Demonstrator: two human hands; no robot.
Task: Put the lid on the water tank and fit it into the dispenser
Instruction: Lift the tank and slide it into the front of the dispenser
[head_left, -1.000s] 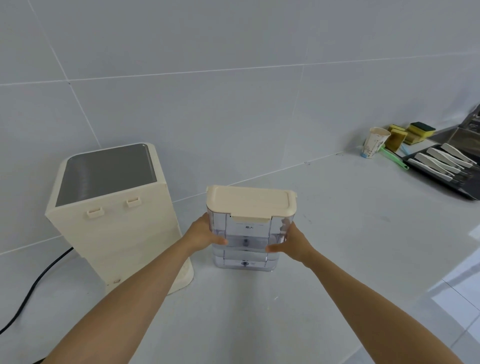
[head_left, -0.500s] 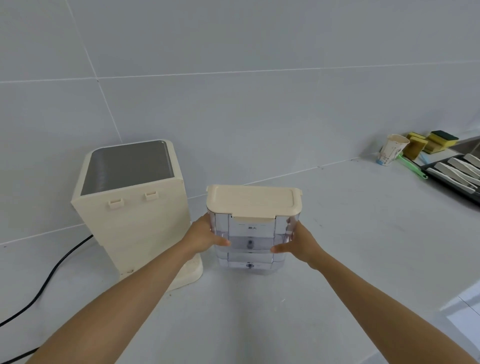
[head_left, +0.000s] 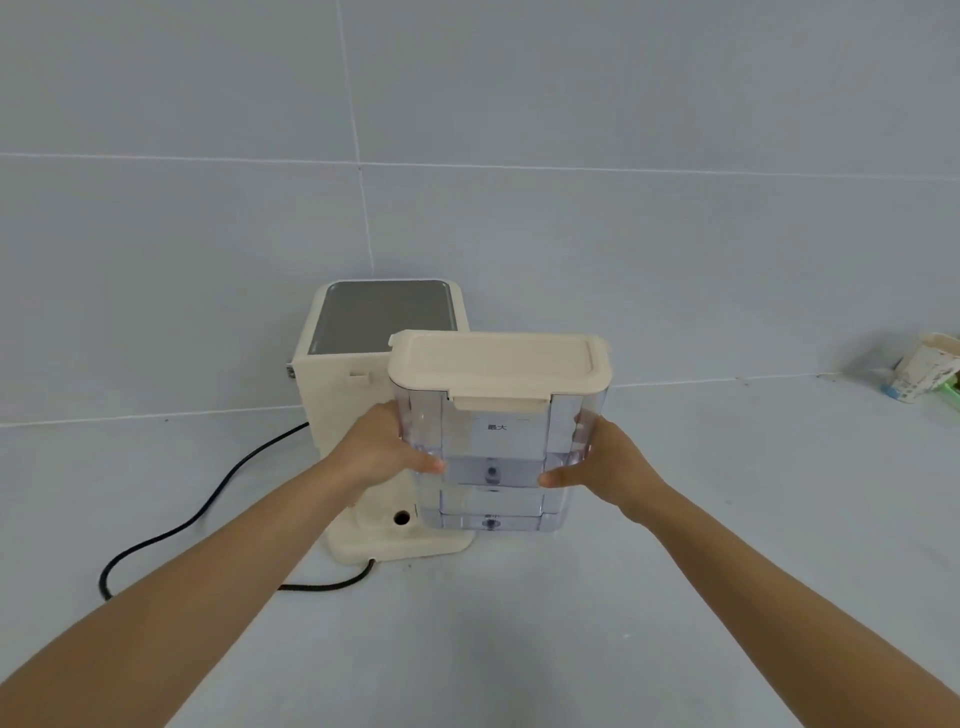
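Pale grey tiled counter (head_left: 519, 649) and matching tiled wall, with black power cord (head_left: 171, 525) looping across the left side and a paper cup (head_left: 924, 371) lying tipped at the far right edge. Water tank (head_left: 496, 457), clear-walled, now held directly in front of the cream dispenser (head_left: 332, 405), overlapping its right half; half a second ago positioned to the right of the dispenser with a visible gap, and a second ago further right again. Lid (head_left: 493, 364) seated flat on the tank rim, front latch tab down, as in both earlier pictures: lid step judged complete. Left hand (head_left: 382, 452) closed around the tank's left wall, thumb across the front face; right hand (head_left: 605, 465) clasping the right wall in mirror fashion, thumb likewise forward. Tank upright, its base just above or at the level of the dispenser's foot plate (head_left: 395, 545); contact between the two not determinable. Round port (head_left: 401, 517) in the dispenser's lower rear face exposed just left of the tank base. Meaning for the task: approach phase nearly finished, docking not yet done. Remaining, as judged: shift tank left to centre it on the foot plate, keep level, lower until seated against the rear face. Risk: misalignment with the port if lowered while offset to the right.
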